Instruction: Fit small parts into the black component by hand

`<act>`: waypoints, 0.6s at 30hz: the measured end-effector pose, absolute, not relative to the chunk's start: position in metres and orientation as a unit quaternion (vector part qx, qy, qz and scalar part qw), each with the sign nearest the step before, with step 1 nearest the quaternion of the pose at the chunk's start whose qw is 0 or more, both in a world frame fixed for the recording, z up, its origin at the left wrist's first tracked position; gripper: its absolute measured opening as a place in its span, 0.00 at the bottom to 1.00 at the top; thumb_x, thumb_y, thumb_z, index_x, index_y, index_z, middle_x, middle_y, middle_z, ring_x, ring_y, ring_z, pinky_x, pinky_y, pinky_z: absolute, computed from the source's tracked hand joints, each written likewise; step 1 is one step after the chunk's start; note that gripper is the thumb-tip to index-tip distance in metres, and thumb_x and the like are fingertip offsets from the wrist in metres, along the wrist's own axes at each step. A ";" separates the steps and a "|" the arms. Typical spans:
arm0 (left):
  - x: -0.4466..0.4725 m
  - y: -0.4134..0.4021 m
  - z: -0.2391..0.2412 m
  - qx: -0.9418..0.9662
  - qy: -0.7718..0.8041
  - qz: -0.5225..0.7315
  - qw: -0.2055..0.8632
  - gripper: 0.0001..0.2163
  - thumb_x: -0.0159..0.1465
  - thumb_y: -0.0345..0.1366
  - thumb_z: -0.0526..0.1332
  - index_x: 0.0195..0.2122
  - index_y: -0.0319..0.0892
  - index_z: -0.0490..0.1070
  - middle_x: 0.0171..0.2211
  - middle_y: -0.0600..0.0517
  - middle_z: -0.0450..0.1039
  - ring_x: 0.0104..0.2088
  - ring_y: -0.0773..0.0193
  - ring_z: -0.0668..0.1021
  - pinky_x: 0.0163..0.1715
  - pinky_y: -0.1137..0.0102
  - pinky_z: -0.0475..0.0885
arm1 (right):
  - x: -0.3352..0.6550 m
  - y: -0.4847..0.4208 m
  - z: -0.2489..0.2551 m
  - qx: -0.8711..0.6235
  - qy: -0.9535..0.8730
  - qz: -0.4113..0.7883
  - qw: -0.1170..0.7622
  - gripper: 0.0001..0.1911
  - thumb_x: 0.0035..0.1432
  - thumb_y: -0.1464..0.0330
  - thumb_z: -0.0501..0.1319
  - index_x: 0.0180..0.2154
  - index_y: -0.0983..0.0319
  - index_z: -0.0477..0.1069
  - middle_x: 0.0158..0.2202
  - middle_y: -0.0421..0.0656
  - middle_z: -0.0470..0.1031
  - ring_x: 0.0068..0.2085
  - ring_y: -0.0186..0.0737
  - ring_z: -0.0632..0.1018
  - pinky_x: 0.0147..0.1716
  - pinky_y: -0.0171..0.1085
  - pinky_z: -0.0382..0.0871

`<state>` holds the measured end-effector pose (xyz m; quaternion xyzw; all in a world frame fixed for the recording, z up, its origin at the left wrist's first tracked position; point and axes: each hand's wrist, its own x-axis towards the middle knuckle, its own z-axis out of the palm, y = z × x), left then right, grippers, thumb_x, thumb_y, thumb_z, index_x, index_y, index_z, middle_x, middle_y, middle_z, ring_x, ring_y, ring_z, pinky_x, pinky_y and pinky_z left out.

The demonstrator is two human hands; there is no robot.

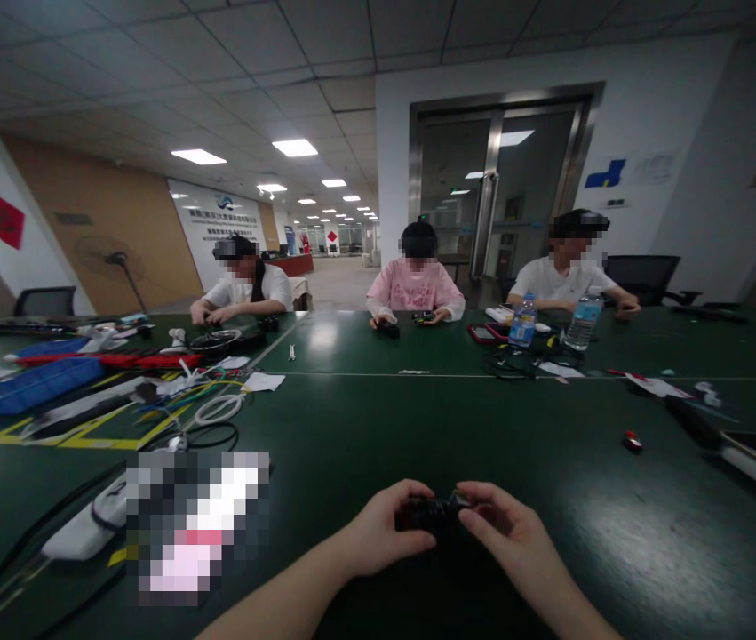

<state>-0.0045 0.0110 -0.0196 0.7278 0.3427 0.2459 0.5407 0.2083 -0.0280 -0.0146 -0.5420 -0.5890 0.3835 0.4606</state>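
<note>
My left hand (pixel 381 529) and my right hand (pixel 507 524) meet low in the middle of the view, just above the dark green table (pixel 417 427). Between them sits a small black part (pixel 429 513). The fingers of both hands curl round it, the left from the left end and the right from the right end. Its shape is hard to make out in the dim light.
Three people sit at the far side, each handling small items. Blue trays (pixel 37 382), cables (pixel 214 409) and tools crowd the left. Two water bottles (pixel 522 320) stand far right of centre. A small red item (pixel 631 440) and a long black-and-white object (pixel 744 449) lie on the right.
</note>
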 end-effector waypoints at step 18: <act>-0.003 0.009 -0.015 0.737 0.349 0.250 0.522 0.19 0.55 0.31 0.65 0.48 0.41 0.64 0.39 0.51 0.69 0.38 0.62 0.73 0.39 0.67 0.70 | 0.200 -0.035 -0.010 -0.494 -0.681 0.397 0.367 0.16 0.48 0.73 0.63 0.41 0.54 0.74 0.48 0.42 0.73 0.51 0.46 0.72 0.54 0.45 0.63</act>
